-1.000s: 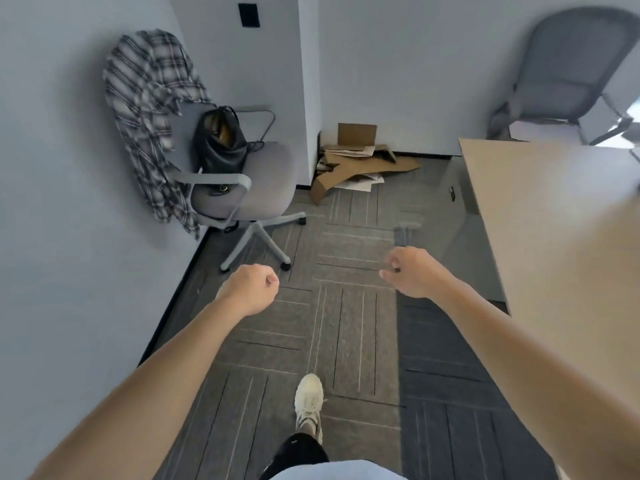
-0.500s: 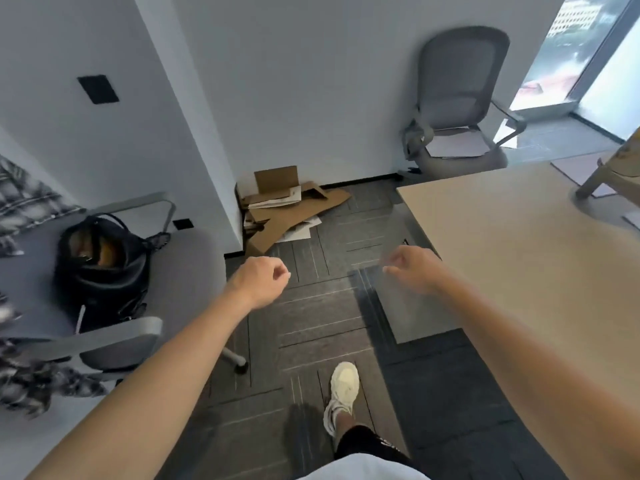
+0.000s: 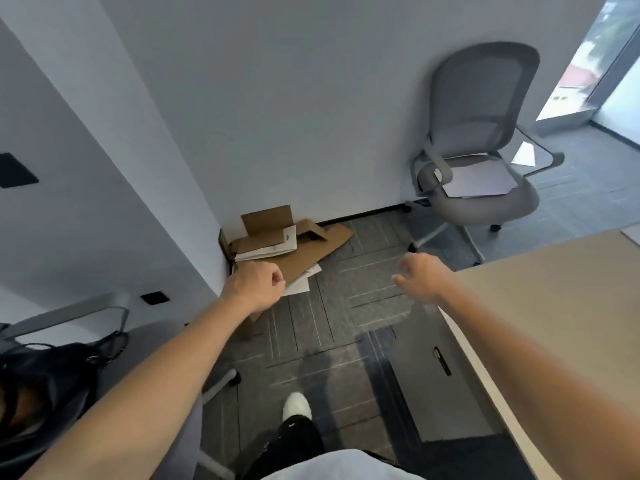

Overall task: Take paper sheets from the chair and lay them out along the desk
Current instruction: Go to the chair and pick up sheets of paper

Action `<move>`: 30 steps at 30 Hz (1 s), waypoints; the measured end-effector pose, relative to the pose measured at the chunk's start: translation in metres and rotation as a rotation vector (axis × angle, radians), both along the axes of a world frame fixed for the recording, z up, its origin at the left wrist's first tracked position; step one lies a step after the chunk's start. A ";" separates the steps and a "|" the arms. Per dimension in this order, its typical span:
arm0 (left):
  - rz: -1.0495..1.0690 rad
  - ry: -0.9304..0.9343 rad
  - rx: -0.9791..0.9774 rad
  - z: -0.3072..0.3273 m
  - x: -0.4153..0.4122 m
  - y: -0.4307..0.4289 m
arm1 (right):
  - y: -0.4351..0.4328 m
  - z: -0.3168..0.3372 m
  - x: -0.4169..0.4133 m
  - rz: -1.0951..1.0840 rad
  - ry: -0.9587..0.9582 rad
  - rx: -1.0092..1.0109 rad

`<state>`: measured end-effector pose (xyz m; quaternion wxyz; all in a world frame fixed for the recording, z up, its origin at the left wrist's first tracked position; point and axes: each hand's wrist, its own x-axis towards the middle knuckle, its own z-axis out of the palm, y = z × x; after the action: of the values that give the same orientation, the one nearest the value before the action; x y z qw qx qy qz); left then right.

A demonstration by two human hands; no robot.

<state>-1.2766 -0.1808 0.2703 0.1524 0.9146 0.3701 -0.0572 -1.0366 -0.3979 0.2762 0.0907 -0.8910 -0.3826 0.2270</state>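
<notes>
on the seat of the grey chair (image 3: 485, 98) by the window (image 3: 592, 77) lie the paper sheets (image 3: 481, 178), untouched. since a second ago the view has swung right and drawn nearer them. left grip (image 3: 256, 285) is curled on nothing; right grip (image 3: 420, 277) has loosened, fingers spread, near the surface (image 3: 554, 306). fetching looks imminent.

White walls (image 3: 311, 98) — grey carpet tiles (image 3: 325, 327)

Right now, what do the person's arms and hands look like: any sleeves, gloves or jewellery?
No sleeves show: both arms are bare to the frame's edge. The left hand and right hand wear no gloves, and I see no watch, bracelet or ring. Below them: a pale top, black trousers, a white shoe.
</notes>
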 end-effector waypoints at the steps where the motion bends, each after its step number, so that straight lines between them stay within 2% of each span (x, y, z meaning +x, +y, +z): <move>1: -0.013 -0.001 0.000 -0.005 0.019 0.020 | 0.017 -0.002 0.017 -0.001 -0.014 -0.009; 7: -0.142 0.020 -0.077 -0.030 0.153 0.143 | 0.101 -0.006 0.122 -0.125 -0.047 -0.027; 12: -0.327 0.060 -0.057 -0.011 0.290 0.217 | 0.140 0.004 0.199 -0.294 -0.067 -0.039; 19: -0.551 0.112 0.042 -0.010 0.472 0.246 | 0.159 -0.016 0.328 -0.510 -0.051 -0.014; 26: -0.567 0.191 0.065 -0.015 0.659 0.276 | 0.177 -0.035 0.502 -0.583 0.031 0.010; 30: -0.585 0.098 0.079 -0.007 0.758 0.281 | 0.184 -0.029 0.588 -0.628 0.049 0.044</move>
<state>-0.5188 0.1003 0.2630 0.0756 0.9838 0.0996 -0.1283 -0.4483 -0.2140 0.2474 0.1850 -0.9576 -0.0911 0.2010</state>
